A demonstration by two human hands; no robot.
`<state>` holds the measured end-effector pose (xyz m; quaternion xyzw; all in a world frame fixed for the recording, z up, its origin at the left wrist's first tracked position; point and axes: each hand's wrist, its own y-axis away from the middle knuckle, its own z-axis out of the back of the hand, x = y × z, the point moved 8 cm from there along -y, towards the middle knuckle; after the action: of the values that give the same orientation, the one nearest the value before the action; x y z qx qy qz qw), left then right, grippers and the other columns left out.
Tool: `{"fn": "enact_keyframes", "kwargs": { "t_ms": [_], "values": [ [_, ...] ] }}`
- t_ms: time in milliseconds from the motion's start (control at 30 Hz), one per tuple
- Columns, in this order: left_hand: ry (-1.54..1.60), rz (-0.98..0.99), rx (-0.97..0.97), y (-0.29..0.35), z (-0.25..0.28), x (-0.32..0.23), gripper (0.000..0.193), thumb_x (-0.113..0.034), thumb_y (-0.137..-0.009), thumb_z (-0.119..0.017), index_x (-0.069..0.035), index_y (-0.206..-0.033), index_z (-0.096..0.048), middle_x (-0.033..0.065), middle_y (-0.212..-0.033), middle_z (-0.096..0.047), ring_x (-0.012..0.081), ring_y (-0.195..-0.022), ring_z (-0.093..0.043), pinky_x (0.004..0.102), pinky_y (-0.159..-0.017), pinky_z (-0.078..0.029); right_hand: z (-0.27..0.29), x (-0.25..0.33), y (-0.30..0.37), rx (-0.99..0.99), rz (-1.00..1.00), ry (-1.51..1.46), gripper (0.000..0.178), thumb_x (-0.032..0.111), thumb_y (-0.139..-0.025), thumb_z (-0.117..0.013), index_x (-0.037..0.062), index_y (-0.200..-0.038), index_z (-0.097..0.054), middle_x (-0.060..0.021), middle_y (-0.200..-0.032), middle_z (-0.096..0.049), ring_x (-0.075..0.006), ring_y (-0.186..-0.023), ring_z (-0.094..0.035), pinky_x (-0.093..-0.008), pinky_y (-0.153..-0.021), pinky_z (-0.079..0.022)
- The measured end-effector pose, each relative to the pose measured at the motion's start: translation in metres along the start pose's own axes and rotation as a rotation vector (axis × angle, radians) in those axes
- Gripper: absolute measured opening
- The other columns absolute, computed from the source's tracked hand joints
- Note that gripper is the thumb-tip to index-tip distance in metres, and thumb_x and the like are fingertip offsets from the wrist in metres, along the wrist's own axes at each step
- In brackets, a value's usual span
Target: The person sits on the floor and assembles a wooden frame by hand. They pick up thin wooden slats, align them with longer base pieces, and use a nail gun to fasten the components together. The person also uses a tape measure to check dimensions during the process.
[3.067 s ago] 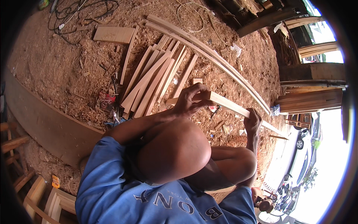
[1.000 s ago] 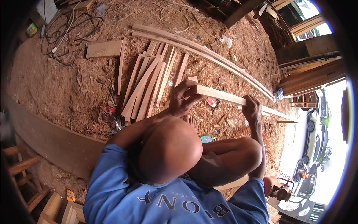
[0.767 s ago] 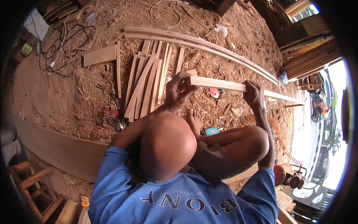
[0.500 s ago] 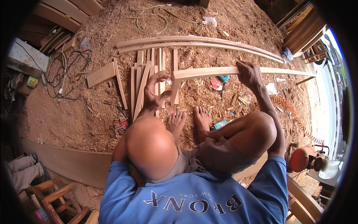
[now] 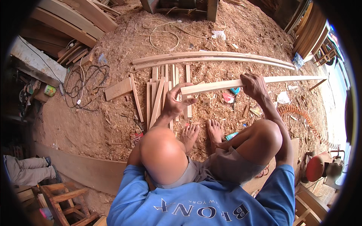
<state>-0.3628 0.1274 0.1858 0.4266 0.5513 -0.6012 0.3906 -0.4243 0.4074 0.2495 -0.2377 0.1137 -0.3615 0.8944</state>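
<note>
My right hand (image 5: 255,86) is closed round a long pale wooden strip (image 5: 215,86), gripping it near its middle. The strip runs left to right above my feet, and a short crosspiece (image 5: 318,84) shows at its far right end. My left hand (image 5: 175,102) is at the strip's left end with fingers and thumb spread about it; firm contact is hard to make out. Beneath and beyond that hand, several short wooden strips (image 5: 149,98) lie side by side on the shavings. Two long strips (image 5: 211,55) rest farther off.
A flat board (image 5: 118,89) and tangled dark cable (image 5: 91,81) lie at left. An orange coiled hose (image 5: 301,113) leads right to a red machine (image 5: 316,167). Stacked planks (image 5: 73,20) stand far left, a wooden stool (image 5: 68,201) lower left. Another person's legs (image 5: 32,167) show there.
My left hand has come closer to the strip's left end, its fingers now around it. My right hand keeps its grip. The whole view has shifted, showing more of the far floor.
</note>
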Motion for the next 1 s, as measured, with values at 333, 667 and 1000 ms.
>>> {"fn": "enact_keyframes", "kwargs": {
  "t_ms": [333,667,1000],
  "values": [
    [0.246,-0.066,-0.113,0.005,-0.007,0.013,0.031,-0.020,-0.084,-0.080,-0.002,-0.107,-0.070,0.0080,-0.092,-0.074,0.0114,-0.082,-0.068,0.0277,-0.072,-0.056,-0.002,0.001,0.000,0.040,-0.015,0.011,0.010,0.000,-0.078,-0.056,0.0074,-0.074,-0.051,-0.0085,-0.065,-0.058,-0.0262,-0.055,-0.058,-0.0387,-0.052,-0.048],
    [0.340,-0.038,-0.163,0.007,-0.007,0.017,0.029,-0.020,-0.085,-0.079,-0.001,-0.103,-0.070,0.0069,-0.087,-0.072,0.0099,-0.077,-0.066,0.0249,-0.064,-0.056,0.064,-0.007,0.017,0.235,-0.309,-0.188,0.097,0.012,-0.071,-0.076,0.0146,-0.155,-0.028,-0.0170,-0.139,-0.051,-0.0306,-0.131,-0.047,-0.0488,-0.115,-0.028],
    [0.127,-0.002,-0.175,-0.002,-0.007,0.034,0.029,-0.018,-0.085,-0.077,0.000,-0.106,-0.068,0.0072,-0.088,-0.072,0.0131,-0.076,-0.064,0.0289,-0.069,-0.053,0.092,0.019,0.222,0.089,-1.107,-0.374,0.050,0.012,-0.090,-0.063,0.0067,-0.138,-0.051,-0.0159,-0.115,-0.066,-0.0236,-0.096,-0.067,-0.0388,-0.091,-0.052]
  ]
}}
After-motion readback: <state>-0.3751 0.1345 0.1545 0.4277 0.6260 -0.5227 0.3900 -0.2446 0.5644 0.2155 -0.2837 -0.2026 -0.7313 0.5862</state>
